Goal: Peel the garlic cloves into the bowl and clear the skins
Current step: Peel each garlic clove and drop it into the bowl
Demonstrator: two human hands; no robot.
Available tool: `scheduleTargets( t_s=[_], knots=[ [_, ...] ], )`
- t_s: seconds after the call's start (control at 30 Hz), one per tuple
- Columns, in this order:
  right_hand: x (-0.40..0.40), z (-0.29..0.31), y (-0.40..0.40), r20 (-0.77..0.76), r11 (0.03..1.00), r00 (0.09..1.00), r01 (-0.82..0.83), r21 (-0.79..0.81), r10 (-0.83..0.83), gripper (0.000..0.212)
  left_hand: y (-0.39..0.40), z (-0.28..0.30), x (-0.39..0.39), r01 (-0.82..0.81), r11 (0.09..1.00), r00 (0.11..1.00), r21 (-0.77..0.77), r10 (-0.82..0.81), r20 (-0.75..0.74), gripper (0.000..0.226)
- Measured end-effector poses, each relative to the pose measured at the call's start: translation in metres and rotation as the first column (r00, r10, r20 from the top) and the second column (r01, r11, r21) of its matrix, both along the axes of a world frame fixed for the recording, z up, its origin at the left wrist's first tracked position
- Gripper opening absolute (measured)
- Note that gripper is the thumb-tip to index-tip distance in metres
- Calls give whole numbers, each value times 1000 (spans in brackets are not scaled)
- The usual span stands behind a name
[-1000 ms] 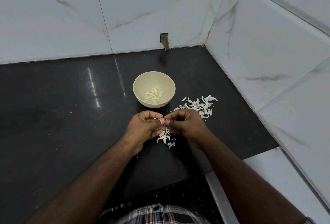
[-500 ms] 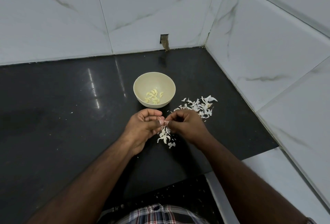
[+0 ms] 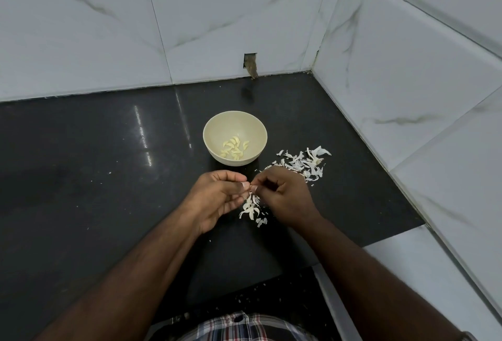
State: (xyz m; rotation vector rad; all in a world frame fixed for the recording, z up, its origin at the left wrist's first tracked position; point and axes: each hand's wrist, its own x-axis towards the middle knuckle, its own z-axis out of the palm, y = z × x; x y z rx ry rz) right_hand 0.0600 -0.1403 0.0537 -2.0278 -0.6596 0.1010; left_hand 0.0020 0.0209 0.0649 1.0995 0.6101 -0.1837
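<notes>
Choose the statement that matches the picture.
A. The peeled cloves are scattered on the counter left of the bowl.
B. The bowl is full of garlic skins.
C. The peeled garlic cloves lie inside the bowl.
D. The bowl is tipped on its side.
C: the pale yellow peeled cloves lie at the bottom of the upright bowl, while the skins lie on the counter to its right.

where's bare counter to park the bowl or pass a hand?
Free: the dark counter left of the bowl, out to the back wall. Crowded: right of the bowl, the big skin pile; a smaller skin pile lies under the left hand and right hand.
</notes>
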Motion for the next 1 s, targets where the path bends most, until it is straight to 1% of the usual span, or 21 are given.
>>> scheduleTargets(
  t_s=[0.07, 0.1, 0.13, 0.17, 0.2, 0.23, 0.3, 0.33, 0.43, 0.5, 0.6, 0.67, 0.8, 0.87, 0.9, 0.93, 1.0],
  knots=[
    [0, -1, -1, 179, 999, 983, -40, -5, 40, 13, 0, 1, 1, -20, 998, 1000, -59, 19, -19, 14],
    [0, -2, -1, 206, 999, 978, -40, -7, 41, 13, -1, 1, 1, -32, 997, 999, -70, 30, -17, 14],
    [-1, -3, -1, 179, 1000, 984, -18, -15, 20, 13, -1, 0, 1, -41, 997, 999, -59, 41, -3, 14],
    [-1, -4, 0, 93, 999, 996, 19, -29, -16, 13, -2, 0, 1, -48, 999, 999, -25, 49, 24, 15],
    [-1, -4, 1, -47, 998, 997, 56, -28, -57, 12, -3, -1, 1, -54, 998, 997, 31, 52, 62, 16],
    [-2, -2, 3, -219, 996, 972, 89, 5, -86, 10, -4, -2, 1, -61, 993, 993, 97, 50, 108, 18],
    [-3, 4, 7, -514, 977, 854, 169, 129, -79, 9, -4, -3, 1, -64, 975, 981, 211, 23, 194, 20],
    [-3, 8, 7, -615, 963, 786, 205, 174, -56, 10, -3, -3, 1, -58, 964, 973, 260, -3, 229, 21],
    [-1, 21, 6, -784, 955, 621, 232, 187, 3, 14, -2, -3, 0, -37, 922, 952, 385, -85, 295, 22],
    [3, 24, 4, -860, 958, 507, 220, 185, 49, 16, 0, -4, 0, -19, 919, 945, 395, -113, 308, 23],
    [7, 26, 3, -927, 958, 363, 219, 186, 97, 18, 1, -7, 0, -1, 952, 946, 307, -98, 309, 23],
    [8, 26, 2, -948, 954, 292, 226, 195, 124, 19, 1, -7, 0, 6, 970, 949, 242, -82, 304, 23],
    [9, 27, 3, -970, 948, 187, 248, 202, 158, 20, 1, -8, 0, 13, 987, 950, 162, -63, 306, 22],
    [9, 28, 4, -968, 943, 176, 252, 217, 176, 21, 1, -8, 0, 9, 995, 954, 100, -39, 298, 21],
    [9, 27, 5, -963, 944, 205, 242, 223, 175, 20, 1, -7, 0, 6, 998, 957, 65, -24, 287, 21],
    [8, 27, 5, -953, 949, 257, 224, 222, 162, 20, 1, -7, 1, 0, 1000, 962, 31, -9, 273, 20],
    [8, 27, 7, -913, 962, 391, 185, 200, 114, 20, 1, -7, 1, -16, 999, 971, -32, 23, 236, 20]
  ],
)
